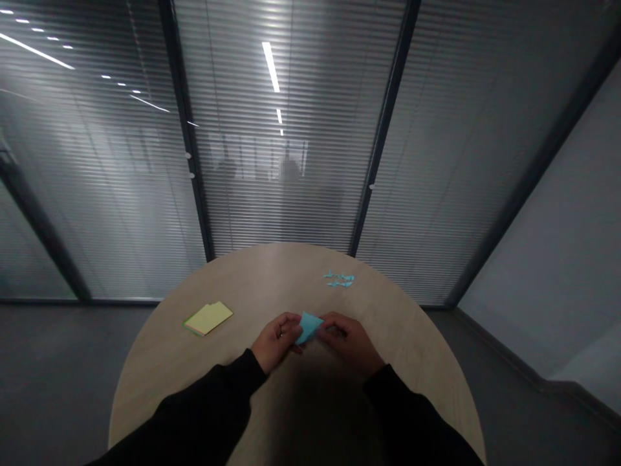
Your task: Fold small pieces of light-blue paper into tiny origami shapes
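Both hands, L (pixel 277 340) & R (pixel 350 340), pinch folded blue paper (pixel 308 325) above table (pixel 412 349).

Losing the lower edge of the blue paper (pixel 308 325) behind the fingertips of the left grip (pixel 276 340) and right grip (pixel 350 340). Can't read its folds in this dim light. Far side, small blue scraps (pixel 339 279), too tiny to tell the shape. Just a green sliver peeking from under the yellow sheets (pixel 208 318). Black sleeves (pixel 208 414) chopped by the bottom edge, covering the near tabletop (pixel 272 278). Beyond the blinds (pixel 291 129), only blurred dark shapes.
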